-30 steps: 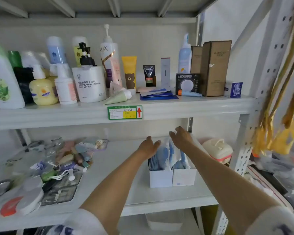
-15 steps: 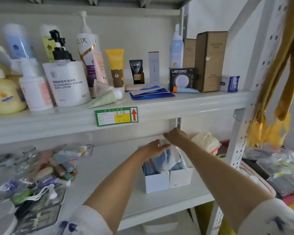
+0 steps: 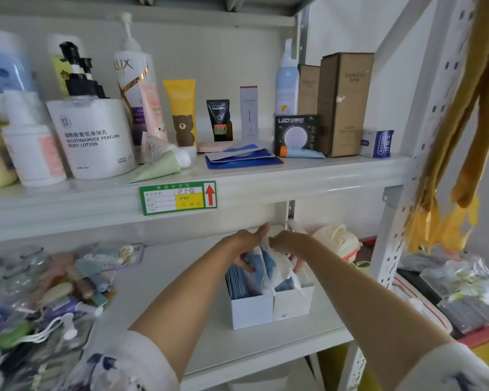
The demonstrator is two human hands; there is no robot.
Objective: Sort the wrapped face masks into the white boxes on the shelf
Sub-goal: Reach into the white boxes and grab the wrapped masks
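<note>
Two white boxes stand side by side, touching, at lower centre of the frame on the lower shelf, near its front edge. The left box holds a packed row of blue wrapped masks standing upright; the right box holds more wrapped masks, blue in clear and white film, which rise above its rim. The left hand comes in over the left box, thumb stretched up toward the shelf edge above, fingers curled down onto the mask wrappers at the seam between the boxes. The right hand sits just beside it, fingers curled round the white film of the raised masks over the right box; fingertips show low at the far side of the bundle. Both hands are directly under the front lip of the upper shelf, with little headroom. Left of the boxes a bare stretch of shelf runs to a heap of small toiletries at lower left. Right of the boxes a cream lidded case sits near the perforated upright. On the upper shelf: a white lotion tub, tubes, brown cartons.
</note>
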